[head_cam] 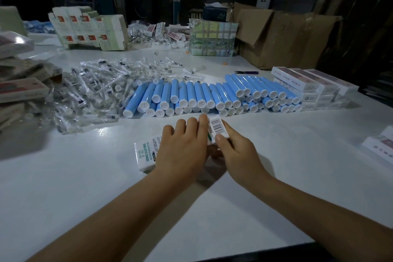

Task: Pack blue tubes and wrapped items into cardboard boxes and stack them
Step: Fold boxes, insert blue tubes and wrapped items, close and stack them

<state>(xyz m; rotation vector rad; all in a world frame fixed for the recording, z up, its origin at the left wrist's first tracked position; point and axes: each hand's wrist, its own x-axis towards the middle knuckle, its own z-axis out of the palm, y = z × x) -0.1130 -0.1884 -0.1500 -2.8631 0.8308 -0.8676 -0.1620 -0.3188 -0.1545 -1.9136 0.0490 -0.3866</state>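
White card is what both hands work on in the head view: a small printed box (146, 155) lies on the table (85, 198) just before the row of blue tubes (212, 95). It is pressed flat under the left hand (182, 151), fingers straight, while its barcoded end flap (218, 126) is pinched by the right hand (236, 151) between thumb and fingers. The closing of one box appears to be in hand (its contents cannot be seen). Next, the flap would need tucking in, then stacking with the finished boxes (308, 87). Wrapped items (95, 87) are heaped to the left.
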